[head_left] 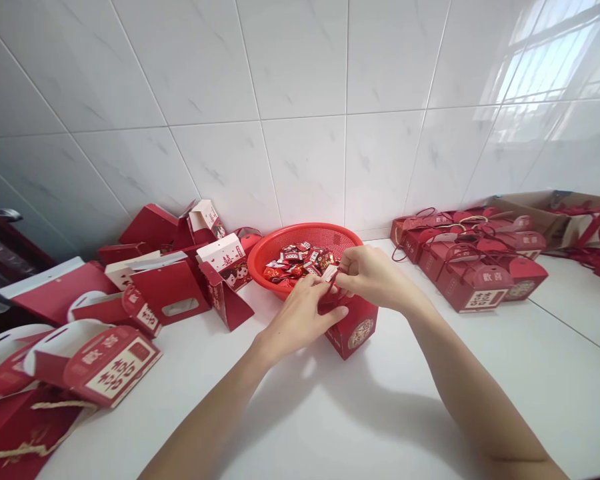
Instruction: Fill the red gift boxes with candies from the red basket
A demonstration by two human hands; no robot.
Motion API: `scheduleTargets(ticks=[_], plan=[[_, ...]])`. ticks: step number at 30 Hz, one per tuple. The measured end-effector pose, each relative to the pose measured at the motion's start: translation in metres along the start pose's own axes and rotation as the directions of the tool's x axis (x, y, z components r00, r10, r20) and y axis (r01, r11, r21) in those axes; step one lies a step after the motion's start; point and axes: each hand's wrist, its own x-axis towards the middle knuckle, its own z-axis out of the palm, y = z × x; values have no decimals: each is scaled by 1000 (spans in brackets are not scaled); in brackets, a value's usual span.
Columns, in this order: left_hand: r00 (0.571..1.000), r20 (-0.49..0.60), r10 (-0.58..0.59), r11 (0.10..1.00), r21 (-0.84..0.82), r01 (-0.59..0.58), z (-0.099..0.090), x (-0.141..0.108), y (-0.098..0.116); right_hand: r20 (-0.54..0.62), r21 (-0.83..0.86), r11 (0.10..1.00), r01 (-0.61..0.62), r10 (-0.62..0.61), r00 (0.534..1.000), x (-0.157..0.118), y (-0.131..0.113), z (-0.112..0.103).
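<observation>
A red gift box (351, 330) with a round cream emblem stands on the white table in front of me. My left hand (300, 313) grips its top, with the thumb stretched along the near side. Above the box, my right hand (367, 275) pinches what looks like a thin dark red ribbon (333, 285), mostly hidden by the fingers. Directly behind both hands sits a red plastic basket (265, 248), holding many small wrapped candies (300, 257).
On the left stand several open red boxes (113, 367), some with cream panels; one at the front has a rope handle (55, 405). Several closed boxes with ribbons (473, 280) are grouped at right. Behind them is a cardboard carton (535, 207) near the tiled wall (305, 160).
</observation>
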Motion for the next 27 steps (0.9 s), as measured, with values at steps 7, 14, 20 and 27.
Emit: scheduleTargets(ticks=[7,14,20,27], plan=[[999,36,24,995,100,-28,12,5,-10,77,-81,996,29,-23,997,6,5,10],[995,91,32,989,142,-45,16,11,-14,47,-124,992,37,-31,998,18,14,15],[985,171,24,999,-29,-19,-10,12,-15,-40,0,1000,10,-10,999,17,21,0],[999,22,42,966,-255,-35,-19,31,-45,-370,283,957,67,45,928,-21,44,-48]])
